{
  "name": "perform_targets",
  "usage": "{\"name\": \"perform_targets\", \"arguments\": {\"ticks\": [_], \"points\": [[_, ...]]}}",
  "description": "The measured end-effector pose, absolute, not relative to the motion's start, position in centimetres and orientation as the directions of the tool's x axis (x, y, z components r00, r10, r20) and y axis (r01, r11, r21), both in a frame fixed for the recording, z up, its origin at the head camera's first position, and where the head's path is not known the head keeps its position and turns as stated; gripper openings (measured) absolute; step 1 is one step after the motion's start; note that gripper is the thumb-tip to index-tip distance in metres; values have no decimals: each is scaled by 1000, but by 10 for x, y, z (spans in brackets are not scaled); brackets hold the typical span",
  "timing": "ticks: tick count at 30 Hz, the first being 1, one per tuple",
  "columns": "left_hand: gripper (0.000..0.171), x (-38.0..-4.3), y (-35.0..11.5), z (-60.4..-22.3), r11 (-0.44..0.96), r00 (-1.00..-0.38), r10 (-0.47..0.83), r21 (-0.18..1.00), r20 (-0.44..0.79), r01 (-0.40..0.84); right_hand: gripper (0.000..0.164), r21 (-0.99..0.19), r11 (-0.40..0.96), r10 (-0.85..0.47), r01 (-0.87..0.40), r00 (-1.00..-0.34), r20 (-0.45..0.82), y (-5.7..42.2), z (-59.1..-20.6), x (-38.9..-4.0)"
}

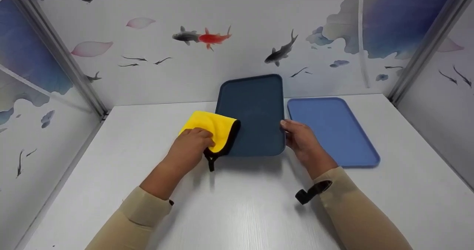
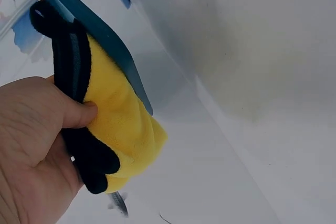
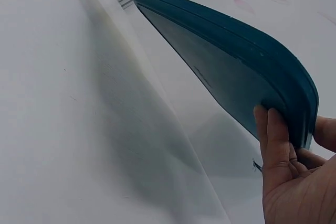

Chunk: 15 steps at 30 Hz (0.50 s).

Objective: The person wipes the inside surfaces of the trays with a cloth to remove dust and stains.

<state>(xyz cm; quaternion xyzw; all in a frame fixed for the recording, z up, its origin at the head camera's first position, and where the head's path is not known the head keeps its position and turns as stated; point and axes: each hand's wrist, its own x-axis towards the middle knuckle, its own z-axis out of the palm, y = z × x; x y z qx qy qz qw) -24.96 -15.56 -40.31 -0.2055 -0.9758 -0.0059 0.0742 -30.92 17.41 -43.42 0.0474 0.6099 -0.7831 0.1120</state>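
A dark teal tray (image 1: 255,105) is held tilted above the white table, its inner face toward the head camera. My right hand (image 1: 301,140) grips its right edge, thumb on the front and fingers (image 3: 275,135) against the underside in the right wrist view. In my left hand (image 1: 189,146) is a yellow cloth (image 1: 218,127) with a black border and a small black loop. The cloth overlaps the tray's lower left part in the head view. The left thumb presses on the folded cloth (image 2: 123,124) in the left wrist view.
A lighter blue tray (image 1: 329,131) lies flat on the white table (image 1: 237,205), to the right of the raised one. Behind the table stands a white wall (image 1: 244,5) painted with fish and petals, and side panels close off left and right.
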Motion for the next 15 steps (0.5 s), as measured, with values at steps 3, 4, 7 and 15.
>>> {"name": "perform_targets", "arguments": {"ticks": [3,4,7,15], "points": [[30,-250,-158,-400,918,-901,394,-35,184,394,23,-940,-231,-117,252,-966,-231,175,-435,-310],[31,-250,-159,-399,920,-900,389,-38,197,390,26,-937,-229,-116,263,-963,-242,176,-435,-310],[34,-252,-161,-397,923,-890,382,-55,249,381,34,-932,-219,-112,289,-956,-270,177,-436,-312],[39,-251,-165,-393,920,-854,384,-70,352,384,15,-938,-187,-118,293,-954,-275,176,-442,-313]]}}
